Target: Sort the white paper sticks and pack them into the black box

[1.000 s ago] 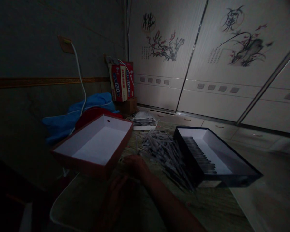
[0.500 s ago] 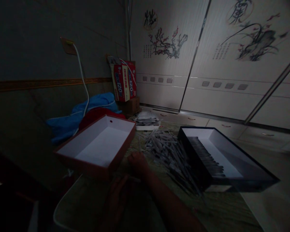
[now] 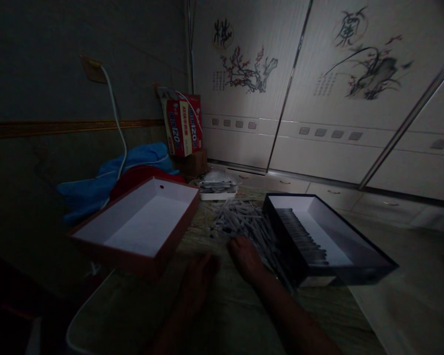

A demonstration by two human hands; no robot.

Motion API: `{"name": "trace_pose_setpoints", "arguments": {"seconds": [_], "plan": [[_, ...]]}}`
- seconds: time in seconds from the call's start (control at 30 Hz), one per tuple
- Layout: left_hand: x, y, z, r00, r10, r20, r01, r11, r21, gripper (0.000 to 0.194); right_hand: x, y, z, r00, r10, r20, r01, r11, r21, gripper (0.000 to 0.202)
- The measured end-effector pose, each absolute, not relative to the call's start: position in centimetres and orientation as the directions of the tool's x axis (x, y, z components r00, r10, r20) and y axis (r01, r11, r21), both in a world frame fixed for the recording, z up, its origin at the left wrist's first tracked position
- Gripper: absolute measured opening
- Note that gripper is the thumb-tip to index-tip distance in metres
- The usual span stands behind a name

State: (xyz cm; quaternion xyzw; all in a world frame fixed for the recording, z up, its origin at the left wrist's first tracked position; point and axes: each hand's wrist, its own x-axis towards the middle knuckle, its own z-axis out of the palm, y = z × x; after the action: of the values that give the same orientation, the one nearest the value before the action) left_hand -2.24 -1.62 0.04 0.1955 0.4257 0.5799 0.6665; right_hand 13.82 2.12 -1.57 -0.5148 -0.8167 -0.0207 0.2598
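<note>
Relative to the earlier frame, the right hand (image 3: pixel 245 256) has shifted right, to the near edge of the rods (image 3: pixel 240 217); the left hand (image 3: pixel 198 276) has moved away from the red box (image 3: pixel 122 259). Right fingers: curled, contents hidden. Left fingers: blurred; opening and hold cannot be determined. The loose rods, slim, straight and pale grey with some dark ends, lie in a tangled heap just beyond the right fingers. Right of these fingers, the black box (image 3: pixel 355 277), rectangular and white-lined, holds a row of dark rods (image 3: pixel 303 236) side by side. The red box, also white-lined, stands left of the left fingers. Beneath both hands, the table (image 3: pixel 229 315) has a streaked surface.
</note>
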Motion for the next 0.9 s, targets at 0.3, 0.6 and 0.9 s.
{"name": "trace_pose_setpoints", "arguments": {"seconds": [0.3,0.6,0.9], "plan": [[1.3,0.2,-1.7,0.058,0.963,-0.264,-0.683,0.232,0.693,0.016,15.9,2.4,-1.0,0.007,0.804,0.594,0.688,0.427,-0.586,0.020],[0.8,0.1,-1.3,0.026,0.962,-0.270,-0.658,0.220,0.720,0.013,15.8,-3.6,1.4,0.309,0.876,0.371,0.351,0.257,-0.900,0.024],[0.8,-0.4,-1.0,0.074,0.985,-0.155,-0.624,0.167,0.763,0.019,14.6,-4.5,-1.4,0.267,0.892,0.364,0.360,0.258,-0.897,0.022]]}}
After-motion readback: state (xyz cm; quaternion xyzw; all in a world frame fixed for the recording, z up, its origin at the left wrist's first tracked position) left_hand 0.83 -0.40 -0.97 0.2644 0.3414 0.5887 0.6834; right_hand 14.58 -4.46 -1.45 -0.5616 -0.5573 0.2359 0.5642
